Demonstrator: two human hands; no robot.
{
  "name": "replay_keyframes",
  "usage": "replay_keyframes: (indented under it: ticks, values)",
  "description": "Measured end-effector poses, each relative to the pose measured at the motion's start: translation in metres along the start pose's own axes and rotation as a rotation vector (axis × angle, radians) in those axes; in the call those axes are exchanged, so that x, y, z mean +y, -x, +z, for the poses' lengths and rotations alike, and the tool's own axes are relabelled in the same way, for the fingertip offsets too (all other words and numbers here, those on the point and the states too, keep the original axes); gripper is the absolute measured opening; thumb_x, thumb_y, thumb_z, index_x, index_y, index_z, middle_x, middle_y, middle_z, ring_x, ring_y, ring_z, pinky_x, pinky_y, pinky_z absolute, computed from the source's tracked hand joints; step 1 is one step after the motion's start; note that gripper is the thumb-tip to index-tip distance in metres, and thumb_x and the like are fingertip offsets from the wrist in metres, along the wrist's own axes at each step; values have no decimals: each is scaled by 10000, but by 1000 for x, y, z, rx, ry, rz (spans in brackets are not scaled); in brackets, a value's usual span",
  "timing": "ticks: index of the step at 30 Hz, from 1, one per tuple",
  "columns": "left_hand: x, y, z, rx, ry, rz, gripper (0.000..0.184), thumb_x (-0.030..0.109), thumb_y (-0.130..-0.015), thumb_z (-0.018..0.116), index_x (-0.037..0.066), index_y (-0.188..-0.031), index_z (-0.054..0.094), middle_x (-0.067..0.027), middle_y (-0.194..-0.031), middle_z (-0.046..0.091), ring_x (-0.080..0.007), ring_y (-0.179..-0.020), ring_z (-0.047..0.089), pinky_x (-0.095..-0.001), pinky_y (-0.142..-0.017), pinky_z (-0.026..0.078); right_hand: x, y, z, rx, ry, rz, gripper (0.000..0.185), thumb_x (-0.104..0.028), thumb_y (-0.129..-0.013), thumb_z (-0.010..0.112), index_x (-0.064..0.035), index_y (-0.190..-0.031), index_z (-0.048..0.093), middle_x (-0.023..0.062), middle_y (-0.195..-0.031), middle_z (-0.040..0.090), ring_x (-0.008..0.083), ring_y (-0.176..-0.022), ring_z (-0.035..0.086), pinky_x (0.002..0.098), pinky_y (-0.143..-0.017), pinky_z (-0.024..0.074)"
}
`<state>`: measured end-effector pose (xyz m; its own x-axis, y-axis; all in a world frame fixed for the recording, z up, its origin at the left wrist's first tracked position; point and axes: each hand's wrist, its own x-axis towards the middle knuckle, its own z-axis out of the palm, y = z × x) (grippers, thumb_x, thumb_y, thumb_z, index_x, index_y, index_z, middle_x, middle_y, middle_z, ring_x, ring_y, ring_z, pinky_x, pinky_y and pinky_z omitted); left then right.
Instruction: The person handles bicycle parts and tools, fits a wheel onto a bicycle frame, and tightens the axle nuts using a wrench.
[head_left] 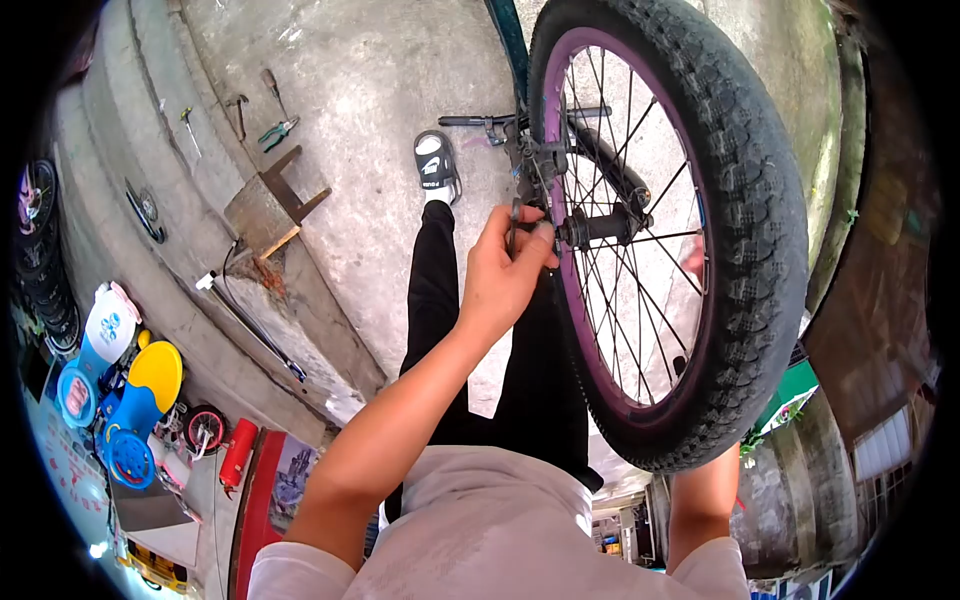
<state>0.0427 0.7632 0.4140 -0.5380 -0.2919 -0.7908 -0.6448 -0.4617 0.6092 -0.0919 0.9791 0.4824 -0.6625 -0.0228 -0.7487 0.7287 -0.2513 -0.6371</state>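
A bicycle wheel (pixel 745 170) with a knobbly black tyre and a purple rim stands upright at the right of the head view. Its hub (pixel 603 227) sits at the centre of the dark spokes. Just left of the hub, my left hand (pixel 508 268) is closed, thumb and fingers pinching a small dark metal piece (pixel 515 224) by the axle end. The kind of piece is unclear. My right hand (pixel 693 257) is on the wheel's far side; only a bit shows through the spokes, and its fingers are mostly hidden. Behind the wheel is part of a bicycle frame (pixel 510 45).
On the concrete at the upper left lie a hammer (pixel 237 113), pliers (pixel 278 133) and a screwdriver (pixel 270 82). A low wooden stool (pixel 262 215) stands by the step. Farther left are a pump (pixel 250 315), a red fire extinguisher (pixel 237 455) and colourful ride-on toys (pixel 150 390).
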Motion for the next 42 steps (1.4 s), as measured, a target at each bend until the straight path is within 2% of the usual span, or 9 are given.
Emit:
replay_keyframes:
  ticks: [1, 4, 11, 16, 21, 30, 32, 36, 42]
  values:
    - [-4, 3, -1, -25, -35, 76, 200, 142, -997, 675, 11, -1131, 605, 0, -797, 618, -33, -645, 563, -212, -574, 394, -19, 16, 7, 53, -128, 45, 528, -235, -938, 764, 2, -1362, 556, 165, -1261, 635, 230, -1115, 629, 398, -980, 512]
    - [-4, 4, -6, -28, -181, 102, 260, 69, -917, 734, 27, -1143, 611, 6, -825, 646, -19, -571, 429, -219, -536, 350, -50, 89, 99, -189, 414, -333, 780, -307, -912, 740, 20, -1522, 380, 199, -1292, 639, 274, -1042, 679, 357, -912, 547]
    - [-11, -9, -14, -22, -380, 424, 267, 68, -840, 781, 29, -1062, 638, -14, -794, 629, -48, -531, 375, -259, -489, 327, -50, 104, 120, -114, 772, -333, 1154, -202, -653, 906, 24, -1586, 265, 250, -1295, 621, 234, -945, 704, 318, -852, 565]
    - [-13, -27, -29, -87, -502, 631, 286, 78, -799, 804, 40, -1037, 650, -53, -794, 648, -107, -538, 475, -278, -501, 389, -49, 100, 116, -159, 723, -344, 1171, -241, -656, 931, 36, -1581, 268, 266, -1280, 622, 225, -881, 709, 320, -810, 573]
    - [-10, -40, -35, -171, -639, 805, 303, 82, -765, 815, 50, -1018, 652, -75, -867, 679, -228, -722, 686, -341, -598, 534, -50, 97, 115, -153, 696, -341, 1201, -284, -637, 950, 41, -1576, 275, 282, -1290, 618, 225, -871, 715, 313, -788, 579]
    - [-3, -49, -43, -293, -689, 806, 294, 86, -766, 814, 61, -1001, 640, -69, -884, 680, -226, -747, 697, -335, -604, 550, -48, 99, 110, -144, 698, -339, 1225, -304, -625, 964, 35, -1575, 269, 301, -1315, 601, 225, -871, 713, 312, -790, 587]
    - [1, -51, -45, -333, -714, 861, 288, 116, -768, 784, 65, -1000, 621, -75, -873, 663, -286, -737, 681, -393, -615, 538, -46, 99, 109, -146, 701, -342, 1231, -305, -622, 968, 36, -1574, 266, 301, -1315, 600, 226, -873, 711, 311, -789, 587]
    - [-2, -56, -49, -370, -782, 933, 309, 100, -795, 828, 62, -1044, 648, -75, -911, 681, -241, -757, 693, -334, -630, 558, -32, 105, 105, -161, 722, -391, 1251, -287, -639, 966, 2, -1593, 211, 290, -1317, 589, 239, -910, 699, 332, -786, 584]
    - [-21, -18, -53, 13, -530, 740, 312, 150, -876, 817, 54, -1142, 683, -41, -904, 696, -152, -735, 635, -275, -608, 499, -22, 117, 85, -187, 727, -386, 1254, -269, -665, 947, -35, -1610, 156, 281, -1351, 565, 257, -943, 694, 342, -785, 583]
